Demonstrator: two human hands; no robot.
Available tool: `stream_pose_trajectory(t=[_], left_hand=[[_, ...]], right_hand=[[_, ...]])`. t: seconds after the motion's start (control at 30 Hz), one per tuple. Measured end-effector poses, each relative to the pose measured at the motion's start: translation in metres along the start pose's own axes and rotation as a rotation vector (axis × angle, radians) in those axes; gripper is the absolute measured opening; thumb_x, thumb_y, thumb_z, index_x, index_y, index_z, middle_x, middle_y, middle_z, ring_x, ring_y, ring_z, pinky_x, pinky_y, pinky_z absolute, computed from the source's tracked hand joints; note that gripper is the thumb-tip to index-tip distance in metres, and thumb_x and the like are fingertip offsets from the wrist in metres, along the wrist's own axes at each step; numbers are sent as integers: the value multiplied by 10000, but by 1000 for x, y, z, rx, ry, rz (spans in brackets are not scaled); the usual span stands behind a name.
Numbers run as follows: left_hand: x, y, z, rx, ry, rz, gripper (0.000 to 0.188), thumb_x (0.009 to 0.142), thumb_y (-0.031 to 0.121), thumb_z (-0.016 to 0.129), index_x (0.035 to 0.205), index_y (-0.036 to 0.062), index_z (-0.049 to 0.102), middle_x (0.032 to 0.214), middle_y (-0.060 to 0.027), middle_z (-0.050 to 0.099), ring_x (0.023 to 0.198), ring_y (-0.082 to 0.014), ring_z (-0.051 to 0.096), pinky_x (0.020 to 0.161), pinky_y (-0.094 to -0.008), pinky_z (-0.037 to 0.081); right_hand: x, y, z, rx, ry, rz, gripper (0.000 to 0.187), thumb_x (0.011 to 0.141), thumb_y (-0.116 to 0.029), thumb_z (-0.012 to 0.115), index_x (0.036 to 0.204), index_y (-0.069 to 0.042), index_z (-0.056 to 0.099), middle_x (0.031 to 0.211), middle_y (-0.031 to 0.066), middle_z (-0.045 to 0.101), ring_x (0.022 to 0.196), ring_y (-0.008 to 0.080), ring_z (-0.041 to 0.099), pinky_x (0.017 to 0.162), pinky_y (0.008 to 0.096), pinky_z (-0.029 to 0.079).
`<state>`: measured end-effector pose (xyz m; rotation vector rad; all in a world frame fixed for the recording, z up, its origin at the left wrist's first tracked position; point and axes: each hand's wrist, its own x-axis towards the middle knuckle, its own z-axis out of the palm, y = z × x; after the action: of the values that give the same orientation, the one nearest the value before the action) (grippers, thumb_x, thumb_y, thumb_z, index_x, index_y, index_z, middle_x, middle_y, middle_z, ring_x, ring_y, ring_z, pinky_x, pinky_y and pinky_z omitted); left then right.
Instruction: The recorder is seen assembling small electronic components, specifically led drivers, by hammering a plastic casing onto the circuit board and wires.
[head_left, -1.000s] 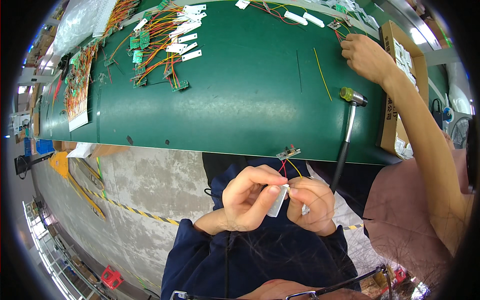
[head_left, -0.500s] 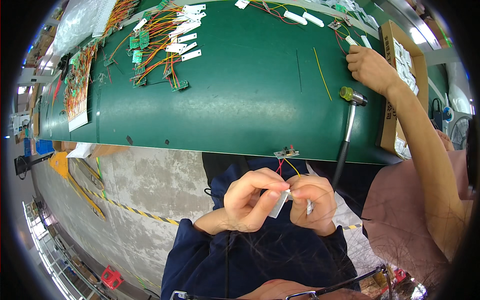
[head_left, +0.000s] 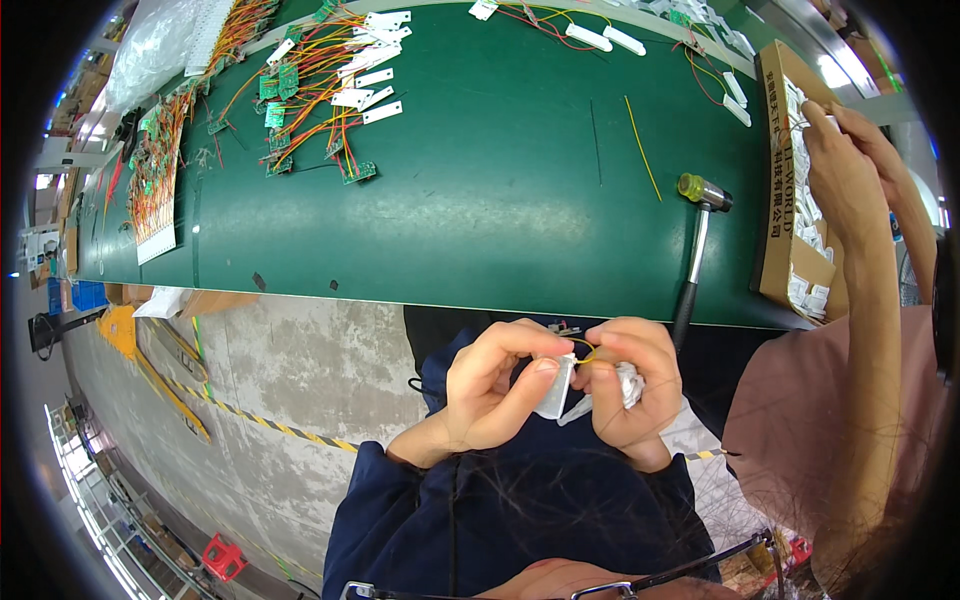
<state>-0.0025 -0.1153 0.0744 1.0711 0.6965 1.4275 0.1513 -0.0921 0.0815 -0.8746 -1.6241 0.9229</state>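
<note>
Close to my body, below the table edge, both my hands meet. My left hand (head_left: 505, 385) pinches a small white flat plastic case (head_left: 556, 392) between thumb and fingers. At its upper corner my right hand (head_left: 638, 375) has its fingertips closed on a looped yellow wire (head_left: 586, 350). A crumpled white bundle (head_left: 630, 386), whose kind I cannot make out, sits in the right palm. A small circuit board (head_left: 565, 328) shows just behind my fingers, mostly hidden by them.
A hammer (head_left: 695, 245) lies across the green table's (head_left: 450, 200) near right edge. Boards with red and yellow wires (head_left: 285, 95) cover the far left. At right, a co-worker's hands (head_left: 850, 150) are over a cardboard box (head_left: 775, 200) of white parts.
The circuit board has dropped behind my fingers, and the yellow wire now loops between my hands. White bundle shows more in my right palm. The co-worker's hand has moved from the table to the box.
</note>
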Motion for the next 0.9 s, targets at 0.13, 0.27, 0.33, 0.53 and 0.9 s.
stream_pose_trajectory(t=[0.13, 0.27, 0.33, 0.53, 0.9], left_hand=[[3, -6, 9, 30, 151, -46, 240, 877, -70, 537, 1111, -67, 482, 984, -133, 591, 872, -146, 607, 791, -271, 495], [-6, -11, 5, 126, 226, -3, 280, 857, -58, 591, 1113, -58, 476, 973, -131, 606, 882, -147, 616, 802, -261, 498], [2, -15, 7, 230, 197, -7, 255, 844, -44, 623, 1069, -49, 503, 966, -128, 619, 875, -148, 619, 775, -262, 503], [9, -21, 5, 333, 168, 88, 172, 815, -71, 631, 980, -28, 605, 923, -121, 624, 797, -167, 627, 702, -254, 506], [23, -29, 13, 491, 187, 110, 111, 816, -85, 622, 913, -41, 595, 855, -135, 636, 741, -158, 625, 673, -249, 512]], right_hand=[[7, 0, -4, -51, 60, 39, 276, 768, 57, 648, 1040, 54, 599, 1000, 166, 593, 666, 140, 585, 589, 222, 483], [9, -2, 1, -95, -150, 54, 359, 751, 41, 672, 1102, 41, 598, 1014, 135, 573, 636, 101, 580, 623, 225, 474], [13, 0, -3, -95, -113, 56, 328, 750, 37, 676, 1073, 35, 614, 1006, 132, 576, 638, 103, 583, 619, 228, 474], [7, 5, -3, -103, -32, 114, 245, 759, 33, 657, 997, -1, 610, 985, 109, 593, 711, 143, 600, 654, 244, 482], [8, 10, -9, -40, 54, 143, 288, 857, -29, 594, 1141, 7, 565, 922, 109, 612, 772, 161, 602, 662, 253, 480]])
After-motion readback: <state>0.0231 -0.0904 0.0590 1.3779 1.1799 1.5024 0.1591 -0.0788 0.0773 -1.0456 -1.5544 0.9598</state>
